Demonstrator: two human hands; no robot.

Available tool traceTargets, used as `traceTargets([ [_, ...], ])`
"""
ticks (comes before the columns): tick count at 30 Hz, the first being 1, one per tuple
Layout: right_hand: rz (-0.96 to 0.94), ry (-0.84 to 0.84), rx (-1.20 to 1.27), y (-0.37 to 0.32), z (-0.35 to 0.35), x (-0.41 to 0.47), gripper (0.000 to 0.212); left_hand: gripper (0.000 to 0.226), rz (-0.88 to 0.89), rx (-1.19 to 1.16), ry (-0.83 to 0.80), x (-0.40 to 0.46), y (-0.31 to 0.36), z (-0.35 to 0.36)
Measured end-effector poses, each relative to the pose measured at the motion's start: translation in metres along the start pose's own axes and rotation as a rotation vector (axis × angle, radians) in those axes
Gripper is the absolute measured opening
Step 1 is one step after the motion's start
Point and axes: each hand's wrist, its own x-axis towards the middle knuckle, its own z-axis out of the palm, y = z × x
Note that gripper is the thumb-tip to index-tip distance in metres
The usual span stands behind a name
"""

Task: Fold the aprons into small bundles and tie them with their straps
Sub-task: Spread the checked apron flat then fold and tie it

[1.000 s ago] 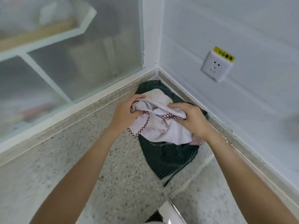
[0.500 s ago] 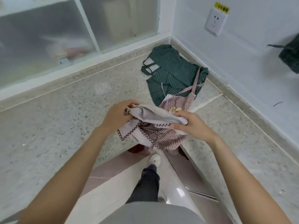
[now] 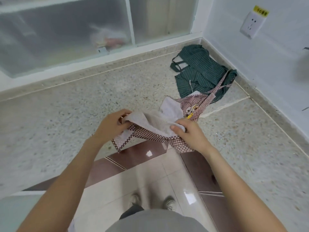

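Both hands are gripping the checked apron (image 3: 150,131) at the near edge of the speckled stone table (image 3: 66,114): the left hand (image 3: 110,126) is pinching its pale hem with curled fingers (image 3: 124,113), and the right hand (image 3: 190,136) is holding the bunched cloth under its thumb. Beyond the fingers, the apron's bib and straps are trailing onto the green striped apron (image 3: 200,72), which is lying in the table's far right corner. Frosted sliding windows (image 3: 66,30) are lining the far edge, a wall socket (image 3: 252,24) is sitting on the right-hand wall, and glossy floor tiles (image 3: 142,178) are showing below the hands.

Two hands, left hand (image 3: 110,127) and right hand (image 3: 189,133), gripping a checked apron (image 3: 150,131) over a speckled table (image 3: 66,114), green striped apron (image 3: 200,72) beyond.
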Motion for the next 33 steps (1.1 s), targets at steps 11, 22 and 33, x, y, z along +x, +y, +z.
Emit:
traceTargets([
  [11, -0.151, -0.125, -0.096, -0.076, 0.132, -0.004, 0.037, 0.077, -0.187, 0.012, -0.094, -0.016, -0.042, -0.013],
  [22, 0.03, -0.083, -0.363, -0.014, 0.122, 0.043, 0.027, 0.031, -0.019, 0.197, 0.011, -0.002, -0.106, 0.0],
  [33, 0.006, -0.503, -0.874, 0.096, 0.097, 0.161, 0.078, 0.014, -0.303, 0.239, 0.156, 0.005, -0.113, 0.04],
])
